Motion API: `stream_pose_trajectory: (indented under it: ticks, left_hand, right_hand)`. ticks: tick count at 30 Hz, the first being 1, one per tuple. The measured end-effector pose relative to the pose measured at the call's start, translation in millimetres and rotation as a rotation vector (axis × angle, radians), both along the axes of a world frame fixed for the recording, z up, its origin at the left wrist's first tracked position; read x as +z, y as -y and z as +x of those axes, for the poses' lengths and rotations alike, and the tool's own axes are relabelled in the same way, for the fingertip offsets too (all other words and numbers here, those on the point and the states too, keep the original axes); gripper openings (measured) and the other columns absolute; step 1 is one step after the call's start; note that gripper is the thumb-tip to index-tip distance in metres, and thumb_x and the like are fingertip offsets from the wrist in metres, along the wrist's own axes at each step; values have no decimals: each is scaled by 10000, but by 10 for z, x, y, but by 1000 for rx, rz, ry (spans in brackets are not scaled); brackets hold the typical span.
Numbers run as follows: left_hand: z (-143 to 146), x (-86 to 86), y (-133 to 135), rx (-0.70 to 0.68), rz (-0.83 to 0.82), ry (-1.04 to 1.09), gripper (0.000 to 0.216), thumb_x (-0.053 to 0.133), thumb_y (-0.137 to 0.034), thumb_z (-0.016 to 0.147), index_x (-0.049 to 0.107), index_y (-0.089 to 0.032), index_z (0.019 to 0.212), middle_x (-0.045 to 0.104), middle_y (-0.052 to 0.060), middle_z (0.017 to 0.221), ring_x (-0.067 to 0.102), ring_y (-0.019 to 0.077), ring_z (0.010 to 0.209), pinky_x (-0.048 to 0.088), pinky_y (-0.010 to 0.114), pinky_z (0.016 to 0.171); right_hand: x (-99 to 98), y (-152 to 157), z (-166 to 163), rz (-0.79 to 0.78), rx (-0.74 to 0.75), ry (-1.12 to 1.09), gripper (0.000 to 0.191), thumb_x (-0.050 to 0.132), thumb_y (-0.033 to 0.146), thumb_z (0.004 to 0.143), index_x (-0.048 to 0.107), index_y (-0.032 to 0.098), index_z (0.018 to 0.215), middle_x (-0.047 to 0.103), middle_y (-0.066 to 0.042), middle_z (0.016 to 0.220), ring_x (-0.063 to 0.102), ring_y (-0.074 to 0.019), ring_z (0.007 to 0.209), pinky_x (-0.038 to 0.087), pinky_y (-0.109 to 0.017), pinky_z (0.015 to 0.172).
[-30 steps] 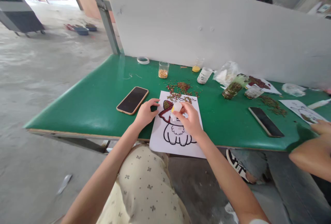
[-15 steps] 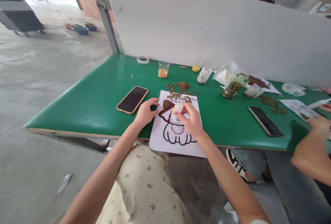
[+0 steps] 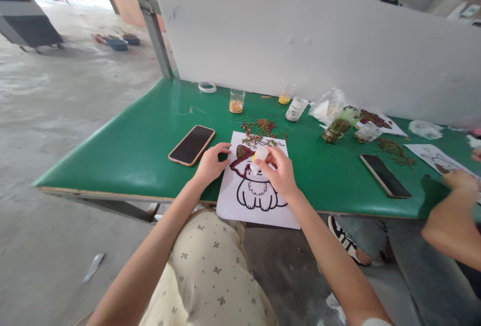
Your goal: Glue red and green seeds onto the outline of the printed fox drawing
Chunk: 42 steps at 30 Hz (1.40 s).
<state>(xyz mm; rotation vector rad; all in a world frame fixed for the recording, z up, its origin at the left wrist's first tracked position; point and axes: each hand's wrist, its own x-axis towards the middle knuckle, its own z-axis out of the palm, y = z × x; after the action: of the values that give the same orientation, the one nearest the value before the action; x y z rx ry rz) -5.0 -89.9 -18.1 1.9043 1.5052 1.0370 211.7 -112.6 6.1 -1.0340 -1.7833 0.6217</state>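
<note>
A sheet of white paper (image 3: 230,200) with a black-outlined cartoon animal lies at the table's front edge. Dark red and green seeds fill the ear and a band of the head. My right hand (image 3: 280,171) grips a small white glue bottle (image 3: 262,153) with a yellow patch, tilted over the animal's face. Whether its tip touches the paper I cannot make out. My left hand (image 3: 212,163) lies at the sheet's left edge, fingers stretched out and fingertips on the paper. Loose seeds (image 3: 266,125) are strewn over the sheet's top edge and beyond.
Left of the sheet is a phone (image 3: 192,145); another phone (image 3: 385,175) lies to the right. Behind stand a cup of corn kernels (image 3: 236,102), a white cup (image 3: 296,109) and a tipped seed jar (image 3: 340,126). At far right, a co-worker's arm (image 3: 453,215) reaches over another drawing (image 3: 428,154).
My right hand and the glue bottle have shifted slightly up and right, uncovering more of the animal's face. My left hand stays in place. The co-worker's hand has moved.
</note>
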Motion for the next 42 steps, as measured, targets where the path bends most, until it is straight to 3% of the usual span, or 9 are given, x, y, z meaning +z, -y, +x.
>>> stream_pose_trajectory:
  ticks: [13, 21, 42]
  left_hand:
    - [3, -21, -6, 3, 12, 6, 419, 577, -91, 698, 573, -181, 1107, 703, 41, 1007, 629, 204, 1008, 458, 385, 969]
    - [5, 15, 7, 8, -1, -22, 414, 567, -113, 709, 569, -185, 1116, 702, 36, 1021, 626, 206, 1022, 453, 387, 973]
    - [19, 29, 9, 15, -2, -15, 402, 563, -114, 713, 584, -197, 1106, 710, 33, 1014, 637, 210, 1031, 460, 379, 980]
  right_hand:
    - [-46, -41, -65, 22, 41, -10, 241, 601, 433, 841, 567, 217, 944, 536, -26, 842, 542, -145, 699, 498, -304, 657]
    - [-25, -4, -46, 22, 60, -2, 183, 629, 362, 830, 576, 227, 942, 536, -10, 829, 540, -134, 686, 499, -296, 655]
    - [23, 105, 276, 28, -54, 73, 180, 634, 364, 817, 600, 218, 917, 589, -13, 814, 538, -138, 669, 463, -294, 622]
